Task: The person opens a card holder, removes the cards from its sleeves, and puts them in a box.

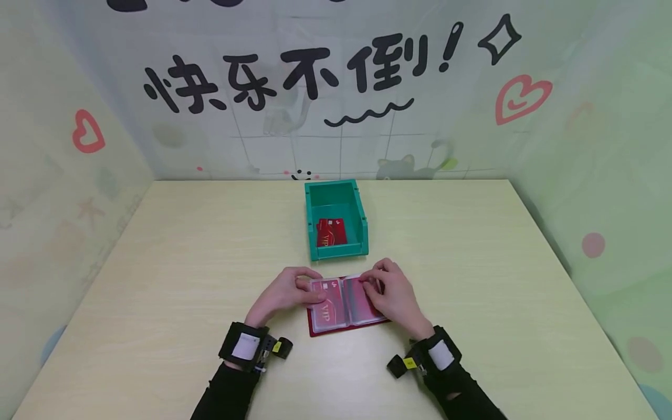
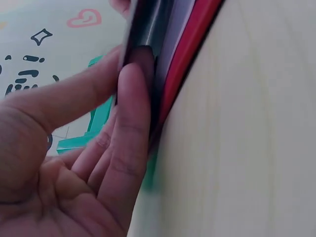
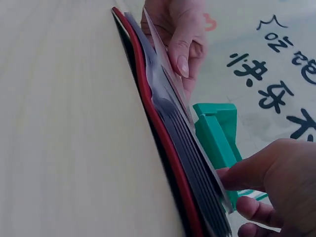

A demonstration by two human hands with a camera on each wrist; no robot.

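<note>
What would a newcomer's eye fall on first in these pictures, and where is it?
The bold black lettering across the back wall probably comes first. Next comes the green bin with red cards inside, near the far edge of the table. Nearer, the left hand and right hand hold an open red card holder, a VIP card showing on its left page.

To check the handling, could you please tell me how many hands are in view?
2: the left hand pinches the left page of the open card holder, and the right hand touches the right page; no other hand shows.
</note>
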